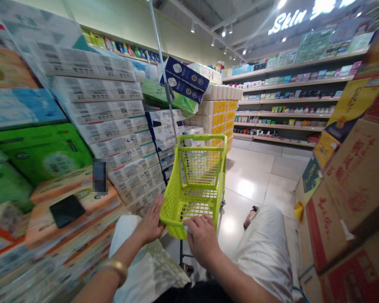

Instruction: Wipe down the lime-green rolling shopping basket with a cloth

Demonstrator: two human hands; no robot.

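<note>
A small lime-green shopping trolley (172, 210) stands right in front of my knees, its mesh basket holding nothing that I can see. My left hand (150, 221) rests against the outer left side of the basket, fingers stretched out. Over the near rim, my right hand (203, 237) is closed on a crumpled white wipe (187, 228), mostly hidden under the fingers; whether it is paper or cloth I cannot tell. A metal pole (160, 46) rises behind the trolley's left side.
Stacked packs of tissue (123, 139) line the left, with a dark phone-like slab (67, 210) on an orange pack. Cardboard cartons (350, 176) hem in the right. Tiled floor (249, 176) runs back to product shelves (284, 101). A blurred patch (100, 174) hides one item.
</note>
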